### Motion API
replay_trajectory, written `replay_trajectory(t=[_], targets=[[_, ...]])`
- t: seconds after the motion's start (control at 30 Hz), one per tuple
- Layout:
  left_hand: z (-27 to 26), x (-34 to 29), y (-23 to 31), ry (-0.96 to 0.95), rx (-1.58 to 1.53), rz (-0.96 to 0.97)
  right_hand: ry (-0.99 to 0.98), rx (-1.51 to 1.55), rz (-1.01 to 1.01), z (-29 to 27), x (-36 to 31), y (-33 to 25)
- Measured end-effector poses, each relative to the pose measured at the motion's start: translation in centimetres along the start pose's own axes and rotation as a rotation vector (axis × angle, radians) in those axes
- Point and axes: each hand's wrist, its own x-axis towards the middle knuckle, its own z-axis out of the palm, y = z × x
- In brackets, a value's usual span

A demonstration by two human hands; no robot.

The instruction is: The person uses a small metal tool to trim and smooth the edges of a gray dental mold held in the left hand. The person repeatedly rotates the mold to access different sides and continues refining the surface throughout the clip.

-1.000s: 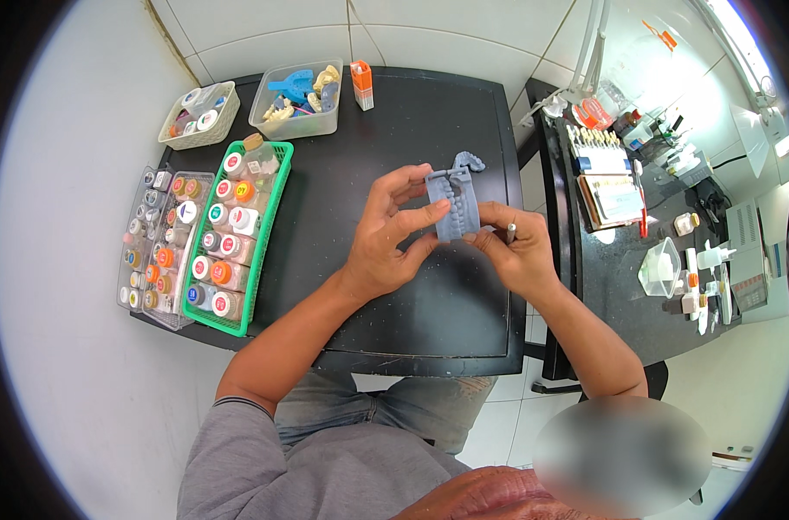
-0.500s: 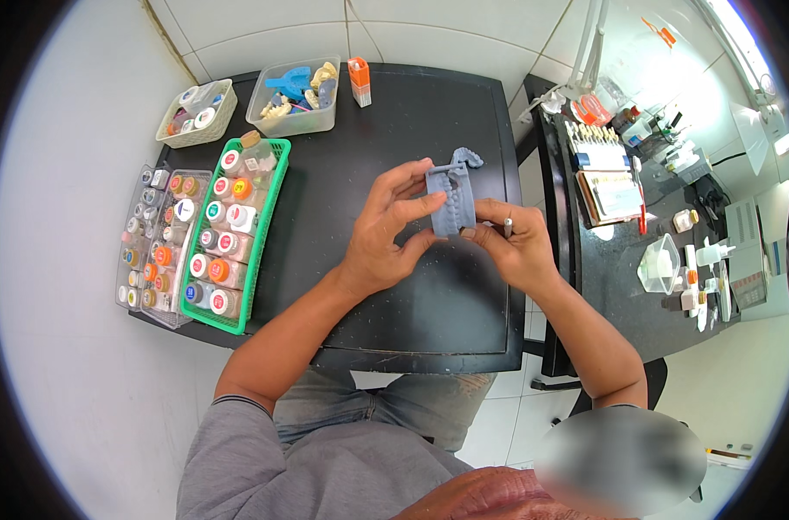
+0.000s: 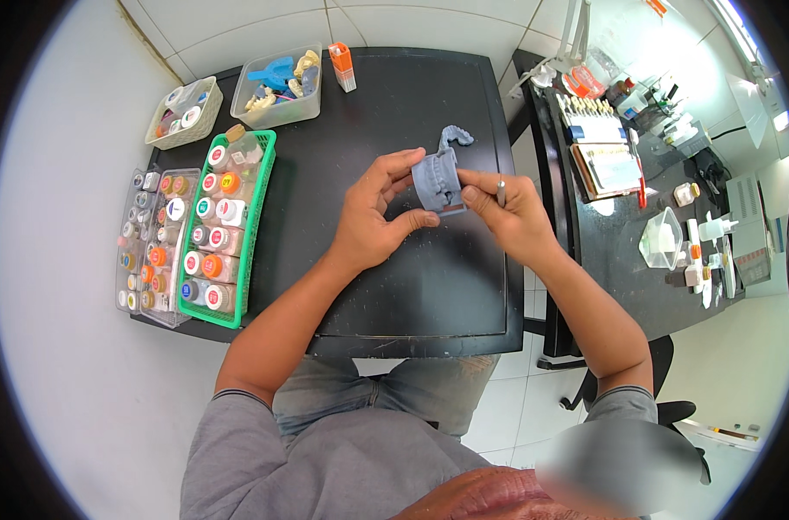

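Note:
Between my two hands is a grey dental model [image 3: 437,184] with a row of teeth along its curved side, held up over the black table [image 3: 394,286]. My left hand [image 3: 375,212] grips its left side, fingers behind the top and thumb by the lower edge. From the right, my right hand [image 3: 514,215], with a ring on one finger, pinches the model's right edge between thumb and forefinger. Just beyond it a smaller grey arch-shaped piece [image 3: 455,136] appears to lie on the table, its lower end hidden by the model.
To the left stand a green basket [image 3: 260,217] of capped jars and a clear rack [image 3: 156,316] of small bottles. At the back are a white basket [image 3: 205,126], a clear tub [image 3: 301,111] of dental casts and an orange-white box [image 3: 343,69]. A side desk [image 3: 615,286] holds tools.
The dental model has been turned and tilted in my hands, so its toothed outer side shows more. My right thumb and forefinger have moved up along its right edge. The whole view has shifted slightly.

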Motion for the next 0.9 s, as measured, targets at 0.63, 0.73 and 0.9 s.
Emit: replay_trajectory(t=[0.63, 0.73, 0.9], targets=[[-0.2, 0.1, 0.6, -0.053, -0.190, -0.182, 0.012, 0.594, 0.559, -0.2, 0.1, -0.3], [-0.4, 0.0, 0.7, -0.089, -0.162, -0.176, 0.032, 0.606, 0.493, 0.3, 0.1, -1.0], [0.3, 0.1, 2.1, -0.171, -0.123, -0.282, 0.012, 0.505, 0.299, 1.0, -0.2, -0.2]])
